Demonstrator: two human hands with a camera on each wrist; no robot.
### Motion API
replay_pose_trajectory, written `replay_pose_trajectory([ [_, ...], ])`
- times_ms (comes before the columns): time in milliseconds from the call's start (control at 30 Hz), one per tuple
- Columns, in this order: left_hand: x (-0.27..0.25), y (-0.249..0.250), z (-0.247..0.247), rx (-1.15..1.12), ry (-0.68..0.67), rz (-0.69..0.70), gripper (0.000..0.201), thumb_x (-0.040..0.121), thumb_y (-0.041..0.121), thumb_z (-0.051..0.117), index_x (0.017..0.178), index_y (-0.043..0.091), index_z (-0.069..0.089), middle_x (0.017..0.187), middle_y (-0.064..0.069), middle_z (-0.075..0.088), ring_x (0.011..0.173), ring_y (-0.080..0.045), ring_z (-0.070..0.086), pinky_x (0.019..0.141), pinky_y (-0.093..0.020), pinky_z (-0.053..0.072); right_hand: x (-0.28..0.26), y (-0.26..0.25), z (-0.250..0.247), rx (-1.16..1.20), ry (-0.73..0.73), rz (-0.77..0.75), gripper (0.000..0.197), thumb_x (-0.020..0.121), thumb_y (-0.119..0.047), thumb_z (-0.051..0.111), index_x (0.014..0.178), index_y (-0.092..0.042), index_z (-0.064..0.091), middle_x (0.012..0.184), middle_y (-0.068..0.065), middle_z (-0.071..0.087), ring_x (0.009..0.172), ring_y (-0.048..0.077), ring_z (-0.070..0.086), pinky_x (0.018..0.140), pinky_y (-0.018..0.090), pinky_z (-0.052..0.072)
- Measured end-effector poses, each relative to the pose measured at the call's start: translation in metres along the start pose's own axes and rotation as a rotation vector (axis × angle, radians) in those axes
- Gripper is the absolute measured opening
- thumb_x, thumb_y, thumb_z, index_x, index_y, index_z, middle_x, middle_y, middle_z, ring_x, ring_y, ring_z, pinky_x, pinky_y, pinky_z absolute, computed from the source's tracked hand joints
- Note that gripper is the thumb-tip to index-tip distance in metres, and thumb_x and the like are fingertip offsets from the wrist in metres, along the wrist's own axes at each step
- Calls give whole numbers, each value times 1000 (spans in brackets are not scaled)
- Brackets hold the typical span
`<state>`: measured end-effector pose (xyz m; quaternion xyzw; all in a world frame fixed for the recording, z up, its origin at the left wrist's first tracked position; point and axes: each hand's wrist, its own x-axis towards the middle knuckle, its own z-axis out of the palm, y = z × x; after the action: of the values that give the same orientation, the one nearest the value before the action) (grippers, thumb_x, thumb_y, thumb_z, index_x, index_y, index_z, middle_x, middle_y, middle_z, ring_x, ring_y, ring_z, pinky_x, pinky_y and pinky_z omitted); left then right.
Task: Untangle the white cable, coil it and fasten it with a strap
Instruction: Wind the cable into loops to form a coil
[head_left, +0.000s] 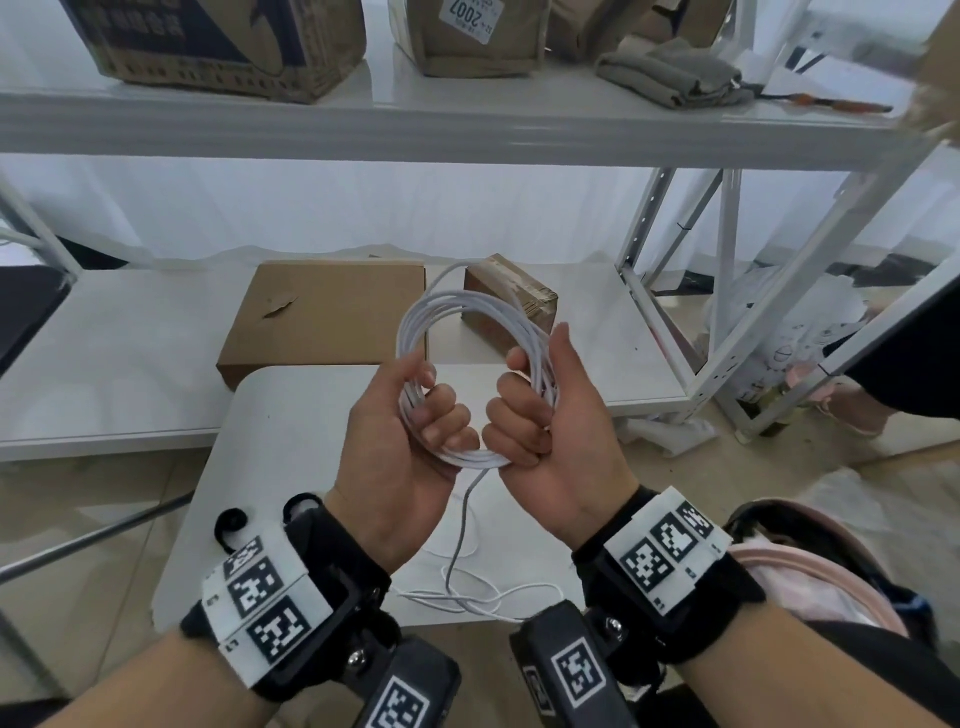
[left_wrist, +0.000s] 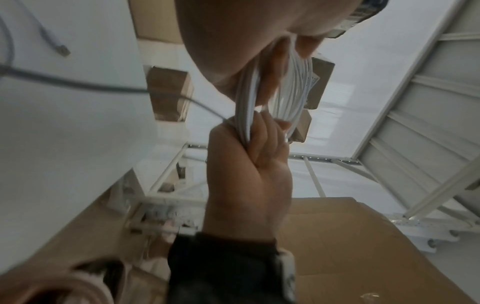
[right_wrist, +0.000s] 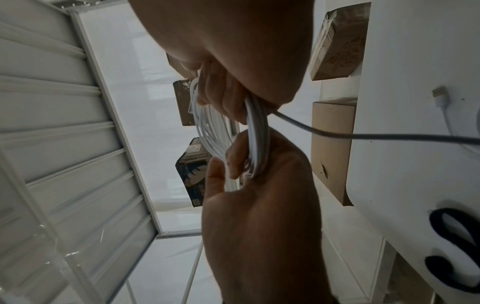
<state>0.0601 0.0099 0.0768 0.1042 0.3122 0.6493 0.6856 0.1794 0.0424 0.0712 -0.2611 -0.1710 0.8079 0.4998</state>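
The white cable (head_left: 451, 317) is wound into a round coil of several turns, held upright above the small white table (head_left: 311, 415). My left hand (head_left: 426, 410) grips the coil's lower left, fingers curled through the loop. On the lower right, my right hand (head_left: 519, 415) grips it with its thumb pressed on the strands. A loose tail (head_left: 465, 525) hangs from the coil's bottom to a small tangle on the table. The wrist views show the bundle (left_wrist: 293, 92) (right_wrist: 207, 127) and the cable's plug (right_wrist: 441, 96) lying on the table. A black strap (head_left: 231, 525) (right_wrist: 454, 246) lies at the table's left.
A flat cardboard box (head_left: 322, 312) and a small brown taped box (head_left: 514, 301) lie on the low shelf behind the table. The white metal rack (head_left: 727, 208) stands to the right, with boxes and folded cloth on its upper shelf. A pink bag (head_left: 810, 571) sits at lower right.
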Motion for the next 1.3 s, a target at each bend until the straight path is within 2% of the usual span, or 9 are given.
replay_pose_trajectory([
  [167,11,22,-2,190,5,107,29,97,44,54,88,17,56,60,6,37,46,-4,29,38,-14,25,1,-3,-3,-53,-46,104,52,101,-55,37,76,-14,56,42,-7,22,30,4,18,31,18,12],
  [333,17,24,-5,345,21,229,29,101,41,50,84,18,50,60,5,23,47,-6,19,38,-16,22,2,-11,-3,-116,-85,161,38,102,-31,39,76,-11,57,43,-5,22,32,7,19,35,21,15],
  [467,18,21,-8,402,27,220,33,103,39,48,96,12,66,63,2,47,55,-10,45,55,-21,44,4,-20,-1,-48,-65,108,43,104,-39,38,69,-15,49,43,-7,23,30,5,19,31,19,15],
  [600,16,15,-17,812,115,80,42,101,47,49,90,11,69,74,-6,57,58,-13,51,60,-29,44,7,-27,-1,83,-79,-2,48,105,-45,36,66,-18,46,43,-8,23,31,5,18,30,19,16],
  [733,7,3,-23,1234,-74,-183,63,99,66,25,101,23,70,66,-8,57,51,-15,48,52,-26,40,11,-35,-1,179,-106,-49,51,105,-44,35,63,-18,47,41,-8,23,37,7,7,30,19,15],
  [867,6,-2,-25,1056,-286,-435,83,86,81,20,120,19,63,100,-15,76,90,-26,73,84,-34,57,12,-40,-2,239,-129,-74,52,106,-43,34,62,-18,47,39,-6,25,37,8,8,30,19,16],
  [1000,13,-4,-25,1121,-390,-242,50,87,52,58,119,13,63,116,-7,73,109,-18,69,99,-34,54,11,-45,-4,270,-135,-84,54,106,-46,33,63,-17,47,40,-6,25,37,7,7,30,19,16],
  [1133,26,-1,-39,1350,-161,40,18,83,22,81,97,20,71,87,6,77,83,-7,72,75,-20,54,9,-49,-6,287,-140,-86,56,105,-47,34,61,-17,48,39,-6,24,37,8,7,30,18,15],
  [1300,38,0,-59,1749,79,175,30,94,51,59,81,25,67,77,7,72,76,-10,65,64,-26,42,6,-54,-5,346,-170,-102,56,105,-46,34,61,-16,48,40,-6,23,36,7,9,30,18,16],
])
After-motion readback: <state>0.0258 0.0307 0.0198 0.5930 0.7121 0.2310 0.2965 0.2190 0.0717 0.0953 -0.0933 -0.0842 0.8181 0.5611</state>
